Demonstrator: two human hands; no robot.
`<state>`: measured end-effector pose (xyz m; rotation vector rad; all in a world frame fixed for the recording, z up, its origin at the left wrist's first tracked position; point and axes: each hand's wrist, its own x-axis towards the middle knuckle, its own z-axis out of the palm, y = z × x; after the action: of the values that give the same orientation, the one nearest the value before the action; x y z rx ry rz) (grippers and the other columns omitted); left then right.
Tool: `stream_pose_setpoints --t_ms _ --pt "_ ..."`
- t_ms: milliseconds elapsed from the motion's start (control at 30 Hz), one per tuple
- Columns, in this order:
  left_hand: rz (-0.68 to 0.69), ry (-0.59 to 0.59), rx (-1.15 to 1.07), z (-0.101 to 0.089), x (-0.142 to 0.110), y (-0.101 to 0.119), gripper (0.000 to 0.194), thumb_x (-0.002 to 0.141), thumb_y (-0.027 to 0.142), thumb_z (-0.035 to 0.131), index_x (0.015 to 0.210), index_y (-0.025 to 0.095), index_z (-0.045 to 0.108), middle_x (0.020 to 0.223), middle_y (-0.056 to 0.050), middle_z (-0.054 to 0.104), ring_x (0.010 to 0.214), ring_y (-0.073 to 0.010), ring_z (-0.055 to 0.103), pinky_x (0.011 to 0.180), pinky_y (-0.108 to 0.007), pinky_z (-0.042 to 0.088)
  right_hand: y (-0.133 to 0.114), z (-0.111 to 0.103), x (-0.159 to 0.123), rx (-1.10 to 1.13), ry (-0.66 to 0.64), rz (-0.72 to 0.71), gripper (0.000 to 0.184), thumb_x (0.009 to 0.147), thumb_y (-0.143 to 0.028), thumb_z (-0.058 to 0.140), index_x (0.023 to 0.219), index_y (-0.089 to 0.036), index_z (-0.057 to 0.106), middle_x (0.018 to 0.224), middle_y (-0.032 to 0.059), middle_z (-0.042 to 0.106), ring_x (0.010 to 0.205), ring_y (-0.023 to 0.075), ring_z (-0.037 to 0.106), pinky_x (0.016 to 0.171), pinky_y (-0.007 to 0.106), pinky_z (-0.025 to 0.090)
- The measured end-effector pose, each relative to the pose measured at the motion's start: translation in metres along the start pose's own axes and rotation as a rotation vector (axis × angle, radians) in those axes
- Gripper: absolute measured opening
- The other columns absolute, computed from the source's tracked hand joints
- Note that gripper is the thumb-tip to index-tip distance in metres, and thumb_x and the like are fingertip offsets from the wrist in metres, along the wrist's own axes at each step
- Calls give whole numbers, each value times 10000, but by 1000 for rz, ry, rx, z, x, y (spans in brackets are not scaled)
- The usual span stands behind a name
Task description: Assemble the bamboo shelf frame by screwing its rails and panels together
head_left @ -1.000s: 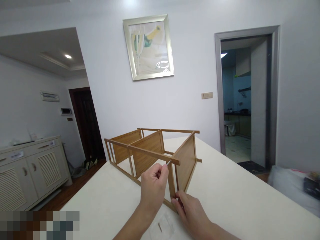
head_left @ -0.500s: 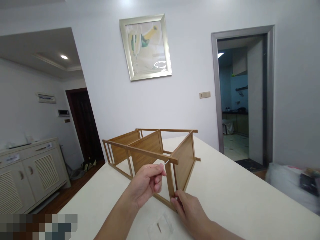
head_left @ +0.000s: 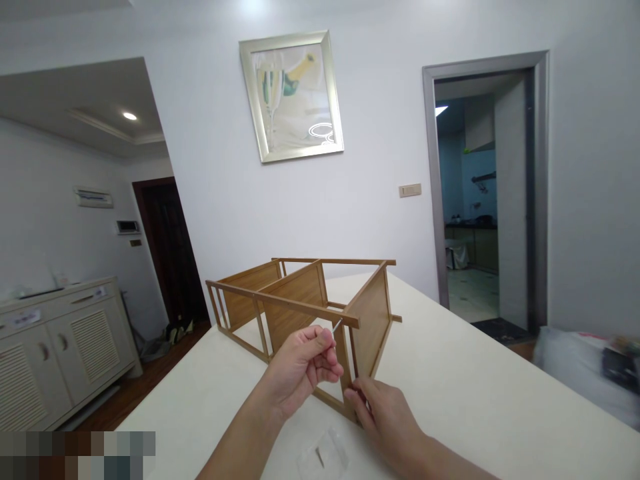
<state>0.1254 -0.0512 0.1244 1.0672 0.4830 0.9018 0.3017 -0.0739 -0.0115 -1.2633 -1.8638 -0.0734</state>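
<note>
A brown wooden shelf rack (head_left: 300, 307) lies on its side on the white table, with several panels between its rails. Between the thumb and fingers of my left hand (head_left: 307, 370) is a thin silver rod that looks like a hex key (head_left: 338, 326). Its tip meets the upper front rail close to the rack's right end; the exact contact is too small to make out. My right hand (head_left: 387, 413) is closed around the lower right corner of the rack, its fingertips partly hidden behind the wood. A small clear plastic bag (head_left: 334, 453) with a screw (head_left: 320, 457) lies nearer to me.
The white table (head_left: 450, 367) narrows towards the wall, where a framed picture (head_left: 295, 100) hangs. To the left stands a pale cabinet (head_left: 65, 353). A doorway (head_left: 467, 193) opens at the right, and a plastic-wrapped bundle (head_left: 580, 367) sits beyond the table's right edge.
My left hand has shifted slightly right, and its lower fingers have loosened while the pinch on the hex key stays. The rack's near end and my right hand have moved slightly right.
</note>
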Motion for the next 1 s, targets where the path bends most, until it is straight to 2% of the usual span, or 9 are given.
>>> stream_pose_setpoints --t_ms 67,167,267,367,433,633,733,833,1000 --pt "8 0 -1 0 1 -2 360 697 369 870 737 129 605 583 -6 664 501 -110 650 506 -189 548 -6 -16 9 35 103 -15 197 995 -321 451 857 -224 554 669 -20 610 546 124 545 529 235 398" --pt "2 -8 4 0 2 -4 359 717 381 854 745 133 595 588 -3 661 503 -108 650 509 -186 541 -20 -44 30 117 385 3 119 981 -323 501 999 -218 555 744 -5 615 603 134 564 568 250 467" --pt "0 -20 0 0 2 -5 369 730 407 840 755 133 594 585 -2 657 503 -108 653 508 -181 534 -31 -64 54 123 518 -116 265 975 -280 514 1229 -207 529 930 58 637 789 170 617 695 307 535" --pt "9 -15 -8 1 3 -7 380 732 426 835 764 132 597 577 2 651 497 -109 653 497 -178 525 -34 -65 69 129 511 -234 252 975 -234 503 1216 -235 576 1038 82 653 967 205 635 835 371 553" --pt "9 -14 -11 1 3 -7 390 732 441 832 768 130 600 576 3 649 495 -109 653 492 -177 522 -33 -57 72 164 519 -248 251 980 -210 483 1204 -252 589 1105 80 660 1069 214 629 921 403 543" --pt "11 -29 -19 3 3 -6 372 735 407 836 743 136 583 577 4 648 486 -98 640 487 -169 506 -27 -29 59 252 472 -165 466 1004 -209 436 1461 -271 372 1453 93 512 1356 222 485 1123 482 431" --pt "13 -20 -23 4 2 -6 378 724 405 845 740 139 577 567 12 638 473 -90 624 477 -165 496 -26 -30 55 266 434 -136 469 1014 -205 410 1475 -277 360 1464 81 509 1365 209 479 1136 466 425" --pt "16 17 -32 4 3 -6 383 699 387 866 746 139 578 560 25 625 456 -72 598 469 -155 486 -25 -35 54 218 414 -183 502 1005 -192 424 1491 -286 338 1447 88 519 1356 222 485 1123 480 437" --pt "26 51 -29 3 4 -6 404 668 368 889 711 145 555 548 35 607 468 -63 587 470 -144 471 -26 -39 50 182 391 -200 571 985 -196 456 1524 -278 286 1370 122 547 1246 253 560 1015 479 523"
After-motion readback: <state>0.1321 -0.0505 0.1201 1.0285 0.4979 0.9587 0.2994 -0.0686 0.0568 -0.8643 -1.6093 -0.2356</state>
